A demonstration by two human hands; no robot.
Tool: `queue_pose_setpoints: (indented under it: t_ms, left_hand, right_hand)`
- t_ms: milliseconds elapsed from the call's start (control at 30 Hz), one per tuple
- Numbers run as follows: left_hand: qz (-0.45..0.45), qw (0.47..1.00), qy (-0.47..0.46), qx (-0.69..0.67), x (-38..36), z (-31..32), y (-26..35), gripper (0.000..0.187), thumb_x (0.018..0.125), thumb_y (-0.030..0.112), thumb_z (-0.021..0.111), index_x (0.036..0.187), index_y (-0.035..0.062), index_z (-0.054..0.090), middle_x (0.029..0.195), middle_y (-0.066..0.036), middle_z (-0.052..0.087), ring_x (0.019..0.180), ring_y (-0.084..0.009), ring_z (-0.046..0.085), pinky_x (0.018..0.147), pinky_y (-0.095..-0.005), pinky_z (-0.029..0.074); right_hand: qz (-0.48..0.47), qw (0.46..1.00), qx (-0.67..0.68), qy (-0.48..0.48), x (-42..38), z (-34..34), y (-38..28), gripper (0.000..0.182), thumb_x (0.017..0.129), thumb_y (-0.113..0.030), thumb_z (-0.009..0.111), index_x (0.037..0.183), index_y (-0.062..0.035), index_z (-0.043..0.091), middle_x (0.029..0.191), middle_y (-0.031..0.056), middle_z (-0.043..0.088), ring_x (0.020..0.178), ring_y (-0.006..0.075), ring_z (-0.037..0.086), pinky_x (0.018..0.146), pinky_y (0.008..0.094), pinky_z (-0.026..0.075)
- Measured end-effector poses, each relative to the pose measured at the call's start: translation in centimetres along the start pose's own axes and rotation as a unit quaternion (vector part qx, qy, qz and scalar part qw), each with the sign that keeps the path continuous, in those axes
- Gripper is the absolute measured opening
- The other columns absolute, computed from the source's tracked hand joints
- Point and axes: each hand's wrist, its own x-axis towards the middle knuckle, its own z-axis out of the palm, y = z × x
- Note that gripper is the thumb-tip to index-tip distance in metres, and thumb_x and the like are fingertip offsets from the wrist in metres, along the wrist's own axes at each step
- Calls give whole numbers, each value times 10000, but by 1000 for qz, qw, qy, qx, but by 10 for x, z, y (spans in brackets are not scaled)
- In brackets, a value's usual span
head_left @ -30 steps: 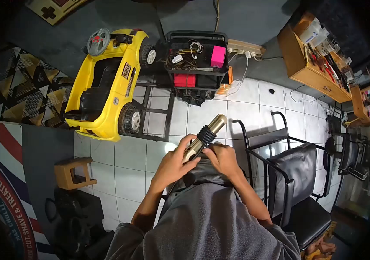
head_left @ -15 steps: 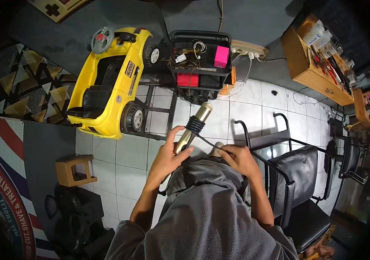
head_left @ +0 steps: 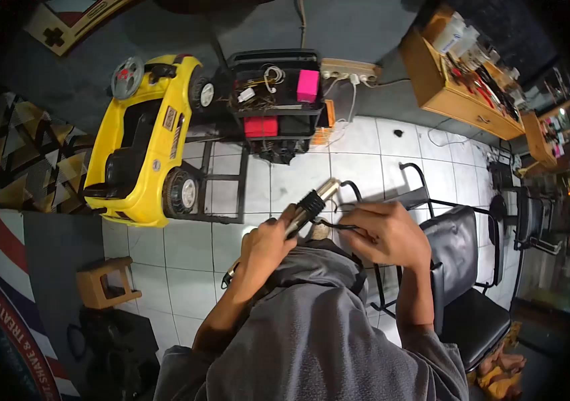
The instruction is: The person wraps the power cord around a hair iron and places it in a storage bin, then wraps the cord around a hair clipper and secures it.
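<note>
My left hand (head_left: 265,246) is closed round the middle of a slim gold hair iron (head_left: 328,189), which slants up to the right above my lap. Several turns of its black cord (head_left: 309,206) are wound round the barrel just beyond my fingers. A loose length of cord runs from the coil to my right hand (head_left: 388,234), which pinches it to the right of the iron. The iron's lower end pokes out behind my left wrist.
A yellow toy car (head_left: 141,147) stands at the left, beside a black trolley (head_left: 275,110) holding cables and a pink box (head_left: 308,85). Black chairs (head_left: 452,247) are close on my right. A wooden cabinet (head_left: 462,100) with tools is at upper right; a brown stool (head_left: 106,284) sits lower left.
The iron has tilted further over to the right and my left fingers have closed round it. My right hand has risen and moved right with the cord. The view has shifted a little.
</note>
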Motion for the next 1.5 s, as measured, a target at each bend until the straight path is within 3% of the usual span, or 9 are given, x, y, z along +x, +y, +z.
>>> queue_pose_setpoints:
  t_ms: [200,433,500,600,633,767,933,1133,1500]
  left_hand:
    - [141,985,-102,6,-18,10,42,538,845,267,671,1332,167,465,873,-176,642,769,-353,657,684,-447,520]
    - [282,948,-148,-12,-19,0,38,569,809,285,695,1322,158,485,839,-175,644,728,-343,656,661,-418,523]
    - [254,955,-156,-10,-14,-18,32,560,797,313,708,1292,148,505,821,-167,658,708,-342,655,637,-408,517]
    - [86,978,-135,-132,-11,-41,25,547,789,359,735,1236,120,529,818,-132,666,671,-259,658,611,-338,494]
    - [86,974,-83,-192,-10,-37,15,557,772,316,769,1222,93,530,801,-124,652,666,-210,639,612,-312,483]
    - [62,956,-4,-285,-7,-35,-9,580,761,211,801,1229,25,514,823,-40,607,725,-104,555,633,-250,469]
    - [-13,933,67,-352,-2,-35,-39,559,763,270,783,1222,59,545,779,-69,616,662,-121,540,624,-272,464]
    - [-43,983,80,-159,9,-21,-46,548,761,307,744,1245,124,563,858,-186,679,822,-388,647,672,-425,510]
    - [15,997,-72,36,-2,18,-20,514,739,205,752,1226,177,591,867,-150,681,826,-341,666,729,-458,516]
  right_hand:
    - [-11,991,-50,125,15,12,40,158,739,-76,727,883,-16,700,781,111,622,615,272,593,550,342,471]
    - [40,981,184,-40,3,58,133,194,764,-176,756,879,-28,703,819,113,671,730,233,640,666,340,487]
    - [115,964,235,-35,-12,81,134,168,790,-138,742,874,1,702,835,113,686,739,199,633,694,330,487]
    - [61,961,196,185,-45,136,133,182,908,-138,616,901,17,711,728,75,648,701,125,593,639,317,470]
    - [223,932,287,-3,-47,129,120,221,933,-176,590,929,14,703,649,48,613,658,96,573,593,290,452]
    - [227,933,278,27,-55,145,91,216,925,-182,603,936,11,701,606,72,586,577,90,526,543,274,435]
    - [215,956,186,75,-65,105,53,207,879,-163,651,948,28,695,667,165,627,531,151,574,526,291,453]
    - [111,986,105,70,-51,60,8,187,818,-136,704,906,28,689,721,168,660,515,221,617,494,293,469]
    - [-64,987,-58,135,17,45,16,124,792,-125,708,853,-21,676,715,99,640,609,275,621,543,358,498]
